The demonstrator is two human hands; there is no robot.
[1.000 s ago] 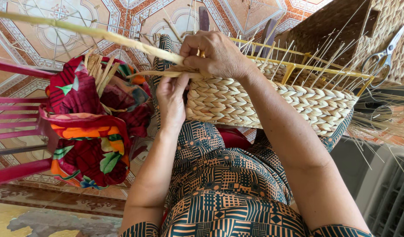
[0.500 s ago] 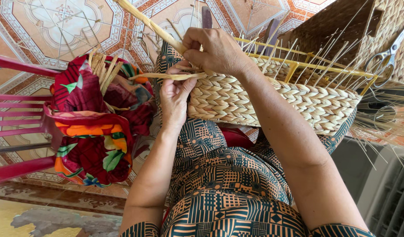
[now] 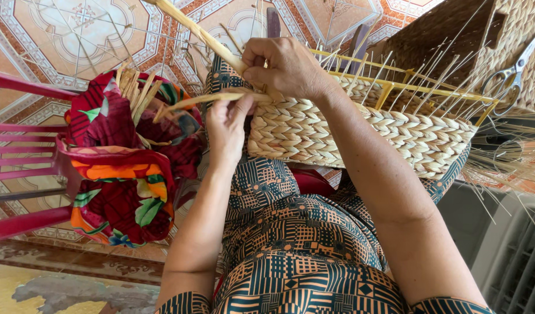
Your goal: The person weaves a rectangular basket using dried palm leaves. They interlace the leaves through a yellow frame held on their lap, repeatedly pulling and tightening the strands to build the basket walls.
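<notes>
A half-woven straw basket (image 3: 360,131) rests across my lap, with thin upright stakes and a yellow wire frame (image 3: 395,87) sticking out of its top. My right hand (image 3: 285,67) grips a long pale straw strand (image 3: 192,29) at the basket's left corner. My left hand (image 3: 226,119) pinches a second flat strand (image 3: 186,102) just below it, against the woven wall. Both hands touch the basket's left end.
A red flowered cloth bag (image 3: 122,168) holding more straw strips hangs on a red plastic chair (image 3: 23,145) to my left. Scissors (image 3: 512,72) lie on a finished woven basket (image 3: 453,40) at the upper right. Patterned floor tiles lie beyond.
The long strand in my right hand has swung from nearly level to steeply slanted up-left. My left hand has shifted slightly along the basket corner, still pinching its strand.
</notes>
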